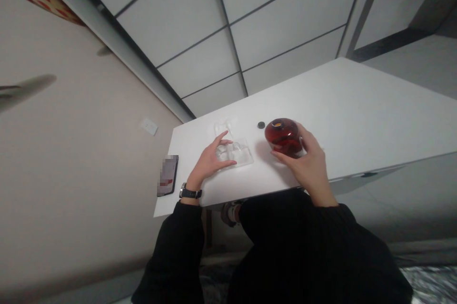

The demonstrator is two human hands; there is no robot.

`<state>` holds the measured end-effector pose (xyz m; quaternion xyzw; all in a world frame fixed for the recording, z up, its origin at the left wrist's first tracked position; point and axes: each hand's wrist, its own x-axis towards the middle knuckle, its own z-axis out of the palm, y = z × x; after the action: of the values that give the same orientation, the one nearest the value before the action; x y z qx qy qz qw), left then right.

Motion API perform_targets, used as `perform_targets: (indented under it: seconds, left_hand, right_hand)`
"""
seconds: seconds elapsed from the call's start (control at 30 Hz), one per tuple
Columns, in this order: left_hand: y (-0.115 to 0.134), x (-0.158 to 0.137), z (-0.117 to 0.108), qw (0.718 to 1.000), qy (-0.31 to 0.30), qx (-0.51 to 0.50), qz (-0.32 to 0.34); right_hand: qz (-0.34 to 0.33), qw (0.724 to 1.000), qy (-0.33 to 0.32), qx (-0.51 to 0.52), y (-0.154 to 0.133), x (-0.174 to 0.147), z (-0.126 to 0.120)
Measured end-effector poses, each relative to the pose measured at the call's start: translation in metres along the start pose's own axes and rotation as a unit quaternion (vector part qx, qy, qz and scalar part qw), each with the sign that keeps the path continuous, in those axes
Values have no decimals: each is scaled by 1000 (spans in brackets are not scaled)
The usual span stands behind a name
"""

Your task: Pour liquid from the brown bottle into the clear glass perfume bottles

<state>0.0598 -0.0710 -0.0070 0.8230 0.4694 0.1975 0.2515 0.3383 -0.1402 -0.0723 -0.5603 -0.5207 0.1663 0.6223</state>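
Observation:
My right hand (309, 161) is wrapped round a dark red, rounded glass bottle (285, 137). The bottle is uncapped, with its mouth towards the upper left. A small black cap (261, 125) lies on the white table just left of it. With fingers and thumb spread apart, my left hand (213, 156) hovers over or rests at a clear plastic tray (243, 154); whether it touches cannot be told. Rounded clear shapes show between the fingers. Behind that hand lies another clear plastic piece (222, 128).
A phone (167, 175) lies at the left end of the white table (357, 118). The wall with a socket (150, 126) is to the left. White panelled doors (200, 33) stand beyond the far edge. My legs are below the near edge.

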Motion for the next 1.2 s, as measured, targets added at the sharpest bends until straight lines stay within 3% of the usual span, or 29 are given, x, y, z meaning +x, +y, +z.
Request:
perform_targets:
  seconds: [0.27,0.6,0.9,1.2]
  left_hand:
    - [14,-29,17,999,27,-6,-32]
    - [14,-33,21,998,53,-23,-26]
    - [12,-35,25,997,69,-34,-31]
    - [16,-33,23,997,61,-22,-41]
  right_hand:
    - [-120,987,-39,-104,-9,4,1]
    - [-283,921,-109,-246,-35,24,-3]
    - [-354,862,-163,-324,-38,33,0]
    - [-377,847,-178,-330,-41,37,3]
